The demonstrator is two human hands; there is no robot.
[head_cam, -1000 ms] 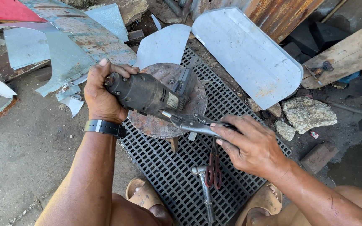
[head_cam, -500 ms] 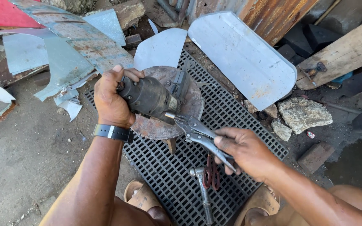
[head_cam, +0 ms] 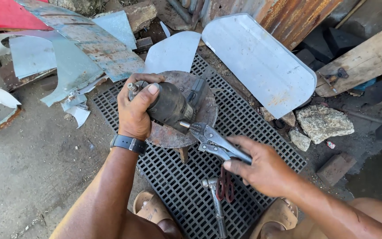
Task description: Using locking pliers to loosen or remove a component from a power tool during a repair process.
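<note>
Left hand grip clamped around motor; right hand grip squeezes locking pliers.

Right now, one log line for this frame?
left hand: grips dark cylindrical motor | right hand: holds silver locking pliers clamped at motor's end | under: rusty round disc, black grate

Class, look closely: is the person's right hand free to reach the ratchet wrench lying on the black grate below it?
Probably not yet: the right hand holds the locking pliers clamped on the motor. The ratchet wrench lies uncovered just below.
</note>
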